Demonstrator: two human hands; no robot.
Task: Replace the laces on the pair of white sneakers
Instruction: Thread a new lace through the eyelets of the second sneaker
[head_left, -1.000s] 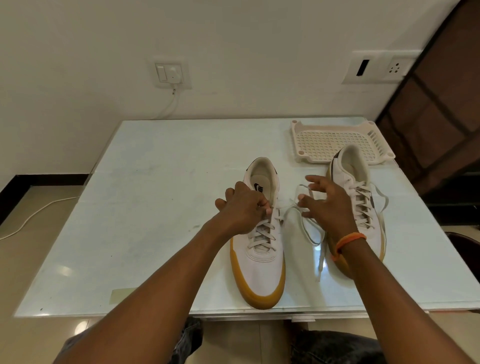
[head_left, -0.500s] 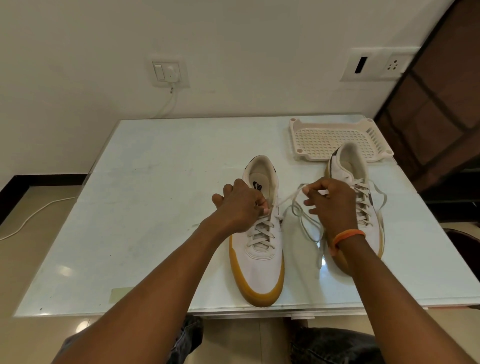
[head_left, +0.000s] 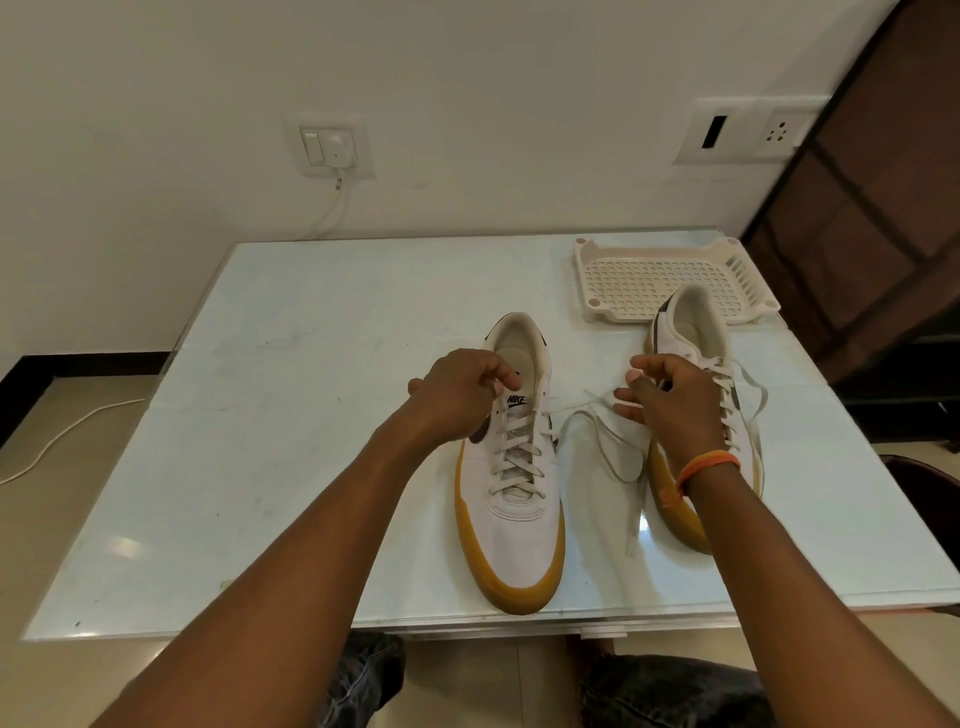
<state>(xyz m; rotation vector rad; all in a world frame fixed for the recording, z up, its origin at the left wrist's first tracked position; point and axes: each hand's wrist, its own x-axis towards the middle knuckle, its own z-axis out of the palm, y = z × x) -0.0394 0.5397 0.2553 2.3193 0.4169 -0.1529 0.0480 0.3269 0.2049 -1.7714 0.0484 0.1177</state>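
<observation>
your left hand (head_left: 457, 395) pinches the lace at the top eyelets of the left sneaker (head_left: 511, 478), toe toward you on the surface (head_left: 291, 415). your right hand (head_left: 670, 405) grips the loose lace end (head_left: 597, 402), just right of those eyelets.

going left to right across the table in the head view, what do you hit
left hand at the tongue of the left sneaker → loose lace lying on the glass table → right hand pinching that lace → right sneaker; the white plastic tray lies farther back, behind the right sneaker.
</observation>
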